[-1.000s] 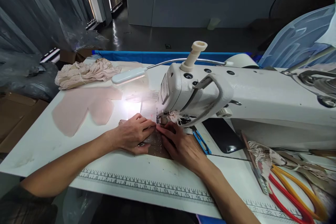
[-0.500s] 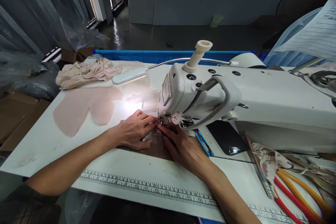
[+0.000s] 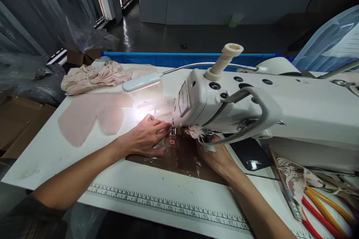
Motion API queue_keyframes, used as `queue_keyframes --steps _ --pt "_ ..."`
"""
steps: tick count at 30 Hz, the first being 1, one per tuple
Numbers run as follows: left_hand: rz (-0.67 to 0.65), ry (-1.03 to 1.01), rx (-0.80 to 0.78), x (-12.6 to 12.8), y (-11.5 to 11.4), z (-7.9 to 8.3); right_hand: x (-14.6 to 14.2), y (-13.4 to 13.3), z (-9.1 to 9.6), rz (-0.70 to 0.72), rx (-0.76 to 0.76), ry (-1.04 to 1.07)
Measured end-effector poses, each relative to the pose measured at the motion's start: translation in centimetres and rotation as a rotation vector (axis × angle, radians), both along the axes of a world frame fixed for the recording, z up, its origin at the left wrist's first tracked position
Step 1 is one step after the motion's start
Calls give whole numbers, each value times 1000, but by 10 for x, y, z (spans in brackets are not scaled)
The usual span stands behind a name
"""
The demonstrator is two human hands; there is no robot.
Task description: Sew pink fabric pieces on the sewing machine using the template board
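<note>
A white sewing machine (image 3: 252, 108) stands on a white table (image 3: 42, 149). My left hand (image 3: 147, 136) lies flat with its fingers stretched toward the needle area (image 3: 174, 130), pressing a small pale piece on the dark plate (image 3: 179, 160). My right hand (image 3: 217, 157) rests on the plate under the machine head. Its fingers are hidden behind the head. A bit of frilly pale lace (image 3: 195, 132) hangs by the presser foot.
Pink fabric pieces (image 3: 89, 117) and a heap of lace (image 3: 92, 76) lie at the left back. A gooseneck lamp (image 3: 141, 82) lights the needle area. Red and orange scissors (image 3: 325, 205) and lace scraps lie at the right. A printed ruler (image 3: 168, 205) runs along the front edge.
My right hand has slid right and back under the machine head, uncovering the dark plate. My left hand stays by the needle. The view has shifted closer to the machine.
</note>
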State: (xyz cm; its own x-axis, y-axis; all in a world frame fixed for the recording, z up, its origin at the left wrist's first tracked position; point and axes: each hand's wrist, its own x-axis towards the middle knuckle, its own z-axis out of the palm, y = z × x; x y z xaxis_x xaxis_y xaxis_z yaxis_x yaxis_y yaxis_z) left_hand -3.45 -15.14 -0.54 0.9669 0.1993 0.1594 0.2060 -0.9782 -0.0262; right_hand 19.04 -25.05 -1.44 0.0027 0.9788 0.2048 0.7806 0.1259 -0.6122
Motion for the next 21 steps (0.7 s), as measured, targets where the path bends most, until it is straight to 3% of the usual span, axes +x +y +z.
queue_keyframes --steps 5,14,21 --pt "27 -18 -8 -1 -1 -4 -4 -6 0 62 -28 11" --pt "72 -89 -184 -4 2 -7 -4 -5 -9 -33 2 63" --pt "231 -92 -245 -3 -5 -1 -6 -5 -12 -36 50 78"
